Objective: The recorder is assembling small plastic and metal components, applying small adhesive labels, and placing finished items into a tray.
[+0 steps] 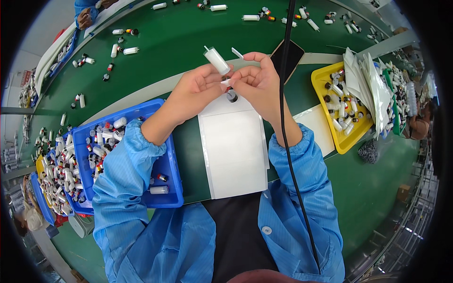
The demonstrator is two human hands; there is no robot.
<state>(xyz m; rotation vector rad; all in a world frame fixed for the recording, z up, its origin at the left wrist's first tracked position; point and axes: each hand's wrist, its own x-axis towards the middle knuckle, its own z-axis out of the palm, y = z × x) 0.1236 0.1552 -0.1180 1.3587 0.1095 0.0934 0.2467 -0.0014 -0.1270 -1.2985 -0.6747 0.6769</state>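
Note:
My left hand (200, 87) is closed around a white cylinder (217, 61) with a clear wall and a thin stem at its upper end. My right hand (259, 82) meets it, thumb and finger pinched at a small white piece (226, 82) by the cylinder's lower end. A short white strip (237, 53) sits at the tip of my raised right index finger. Just below the fingertips shows a grey-and-black round end (231, 96); whether it joins the cylinder is hidden by my fingers. Under both hands lies a white sheet (233, 155).
Left of me stands a blue tray (177, 186) of similar parts; a yellow tray (347, 141) is at right. White sheets (365, 80) lean there. A black cable (283, 108) hangs before my right arm. Loose cylinders lie across the green table (165, 56). Another person's hand (85, 19) is far left.

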